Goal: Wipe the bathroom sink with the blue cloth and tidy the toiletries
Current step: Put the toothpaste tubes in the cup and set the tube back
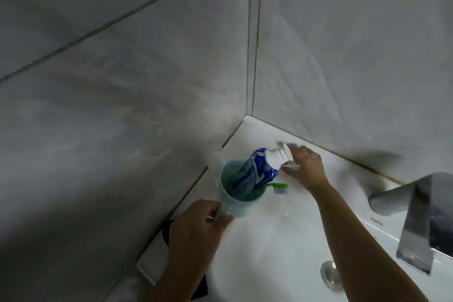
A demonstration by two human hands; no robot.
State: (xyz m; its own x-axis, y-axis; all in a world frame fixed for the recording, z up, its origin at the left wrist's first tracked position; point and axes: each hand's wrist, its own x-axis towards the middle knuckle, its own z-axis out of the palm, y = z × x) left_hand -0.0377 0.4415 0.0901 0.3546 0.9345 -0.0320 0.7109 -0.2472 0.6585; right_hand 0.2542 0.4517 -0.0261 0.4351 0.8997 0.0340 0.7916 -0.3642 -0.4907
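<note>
Left hand (196, 225) grips the cup (239, 208) by its handle on the sink (269, 240) corner ledge. Right hand (306, 167) pinches the toothpaste tube (257, 171) cap, tube tilted in cup. Light, probably tippy; tube soft, so hold the stiff cap.

The toothpaste tube (257, 169) and toothbrush (279, 187) sit in the cup (235, 208) at the sink's (269, 240) corner, left of the faucet (416, 203).

support: white sink (269, 240) | on rim: blue cloth (167, 233), left edge | cup (234, 208), back-left corner | tap (416, 206), right
</note>
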